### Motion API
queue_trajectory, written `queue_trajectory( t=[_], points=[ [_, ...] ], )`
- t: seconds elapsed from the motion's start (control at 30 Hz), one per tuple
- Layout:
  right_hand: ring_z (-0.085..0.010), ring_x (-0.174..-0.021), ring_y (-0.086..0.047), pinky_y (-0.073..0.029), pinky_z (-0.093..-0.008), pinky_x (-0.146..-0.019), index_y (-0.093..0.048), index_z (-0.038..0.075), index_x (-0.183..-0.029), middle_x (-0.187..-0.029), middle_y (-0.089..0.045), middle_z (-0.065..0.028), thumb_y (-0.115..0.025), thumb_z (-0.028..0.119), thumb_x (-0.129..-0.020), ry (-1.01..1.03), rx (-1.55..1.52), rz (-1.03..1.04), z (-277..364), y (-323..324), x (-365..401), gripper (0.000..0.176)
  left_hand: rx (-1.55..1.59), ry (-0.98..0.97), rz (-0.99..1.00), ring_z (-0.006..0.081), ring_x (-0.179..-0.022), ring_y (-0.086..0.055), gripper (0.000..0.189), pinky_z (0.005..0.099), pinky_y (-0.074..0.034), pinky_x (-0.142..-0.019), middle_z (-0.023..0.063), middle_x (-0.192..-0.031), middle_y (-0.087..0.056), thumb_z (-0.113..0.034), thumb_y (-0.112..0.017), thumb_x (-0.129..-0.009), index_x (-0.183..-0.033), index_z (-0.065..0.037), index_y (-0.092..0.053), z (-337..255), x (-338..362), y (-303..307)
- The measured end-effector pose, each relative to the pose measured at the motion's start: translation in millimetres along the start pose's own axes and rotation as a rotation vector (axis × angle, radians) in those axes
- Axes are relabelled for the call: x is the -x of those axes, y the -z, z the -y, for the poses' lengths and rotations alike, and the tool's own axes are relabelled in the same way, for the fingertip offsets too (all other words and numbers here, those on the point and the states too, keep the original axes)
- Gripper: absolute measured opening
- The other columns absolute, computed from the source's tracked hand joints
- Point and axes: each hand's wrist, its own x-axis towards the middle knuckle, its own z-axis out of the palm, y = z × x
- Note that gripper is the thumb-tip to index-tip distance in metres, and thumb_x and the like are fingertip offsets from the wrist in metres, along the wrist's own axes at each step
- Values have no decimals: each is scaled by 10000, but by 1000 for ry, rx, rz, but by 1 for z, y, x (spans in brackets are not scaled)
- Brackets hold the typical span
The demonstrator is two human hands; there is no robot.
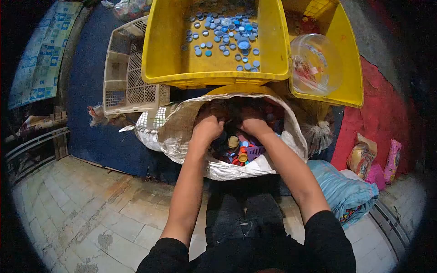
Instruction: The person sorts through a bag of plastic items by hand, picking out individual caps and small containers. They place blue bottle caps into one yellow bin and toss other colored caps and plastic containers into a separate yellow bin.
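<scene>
Both my hands reach into the mouth of a white woven sack (232, 172) in front of me. My left hand (208, 126) is inside on the left, its thumb showing and its other fingers lost in shadow. To the right of it, my right hand (253, 123) dips in behind the far contents, fingers hidden. What either hand touches does not show. Below and between them lie mixed plastic caps (242, 157) in red, orange and yellow, with a purple basket-like piece (255, 153) and a beige cap (233, 142).
Beyond the sack stands a yellow crate (164, 54) with many blue caps (225, 34). Left of it is a cream mesh crate (109, 86). A second yellow crate (350, 68) holds a clear round tub (316, 63). A stuffed blue sack (343, 186) lies at right.
</scene>
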Motion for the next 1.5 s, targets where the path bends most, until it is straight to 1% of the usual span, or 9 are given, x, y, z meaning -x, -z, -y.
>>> queue_trajectory(
  t=[0.07,0.3,0.43,0.6,0.77,0.87,1.03,1.23,1.5],
  points=[
    [-377,-1115,-540,-463,-430,-924,-646,74,-1102,-1182,-587,-190,-664,283,-758,-433,-65,551,13,13,21,403,26,-9,45,435,-1062,-564,457,470,-442,-931,304,-1105,-593,-356,-575,-870,-1108,31,-617,-4,6,-2],
    [-323,-923,-561,-490,-395,-826,-684,56,-934,-942,-580,-120,-708,172,-670,-76,-202,-180,46,39,78,289,287,-137,-176,422,-1035,-581,483,447,-448,-915,272,-1077,-621,-403,-540,-901,-1086,37,-614,0,9,-42],
    [-342,-927,-557,-466,-411,-852,-651,19,-961,-943,-569,-149,-690,130,-686,-57,-301,-118,67,56,97,298,739,-305,20,384,-1083,-578,495,408,-424,-964,199,-1118,-640,-433,-516,-915,-1179,-22,-600,-9,31,-35],
    [-320,-1018,-626,-481,-372,-901,-625,36,-1148,-1104,-650,-178,-707,260,-743,-277,-666,267,61,78,91,470,244,-239,-72,362,-1043,-611,460,382,-462,-891,222,-1067,-653,-378,-532,-925,-1248,-51,-558,1,58,-31],
    [-364,-1071,-605,-461,-440,-947,-617,3,-1151,-1145,-635,-209,-585,250,-828,-244,-99,307,42,71,7,408,234,-160,-174,386,-946,-629,402,474,-492,-829,254,-1002,-650,-351,-549,-894,-1180,-75,-603,10,69,-28],
    [-362,-1158,-554,-410,-465,-1008,-623,36,-1167,-1219,-597,-207,-507,221,-851,-118,211,-307,-2,-12,-61,384,78,-179,-243,364,-1090,-548,488,522,-443,-889,190,-1175,-569,-377,-571,-872,-1291,-130,-536,5,76,-36],
    [-343,-1190,-533,-398,-461,-1019,-612,82,-1212,-1274,-565,-189,-492,233,-841,20,410,-394,-54,-79,-86,418,13,-251,-313,300,-1191,-451,611,553,-238,-976,122,-1294,-488,-447,-598,-859,-1389,-179,-457,-11,99,-27],
    [-335,-1199,-524,-374,-452,-1042,-600,72,-1215,-1300,-552,-172,-481,314,-865,-296,265,122,15,-2,-70,441,28,-297,-285,308,-1215,-445,598,559,-242,-979,121,-1315,-483,-458,-601,-859,-1377,-189,-470,-3,109,-30],
    [-314,-1152,-562,-430,-426,-997,-622,129,-1216,-1258,-584,-164,-556,341,-850,-167,231,-14,-20,-7,-47,428,66,-339,-243,301,-1203,-465,596,509,-272,-985,114,-1307,-499,-522,-588,-854,-1344,-193,-507,8,123,-25]
  ],
)
